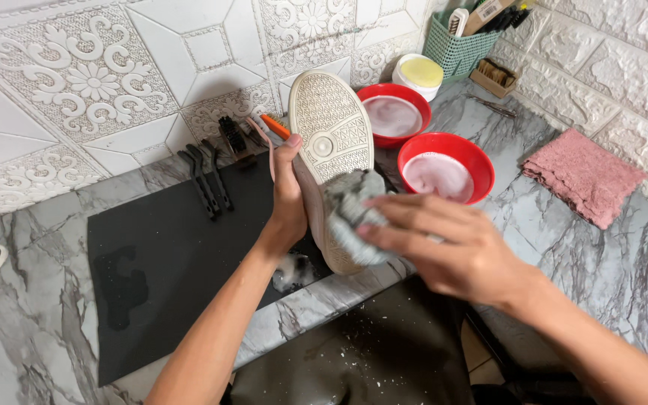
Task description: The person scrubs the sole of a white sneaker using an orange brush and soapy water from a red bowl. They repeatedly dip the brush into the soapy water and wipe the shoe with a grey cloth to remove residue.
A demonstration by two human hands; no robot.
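Note:
My left hand grips a shoe by its side, holding it up with the cream patterned sole facing me. My right hand presses a grey cloth against the heel end of the sole. The shoe hangs over the near edge of a black mat on the marble counter. A patch of foam lies on the mat just under the shoe.
Two red bowls of pale soapy liquid stand behind the shoe. A pink towel lies at right. Black brushes and an orange-handled tool lie at the mat's far edge. A green basket and a round tub sit at the back.

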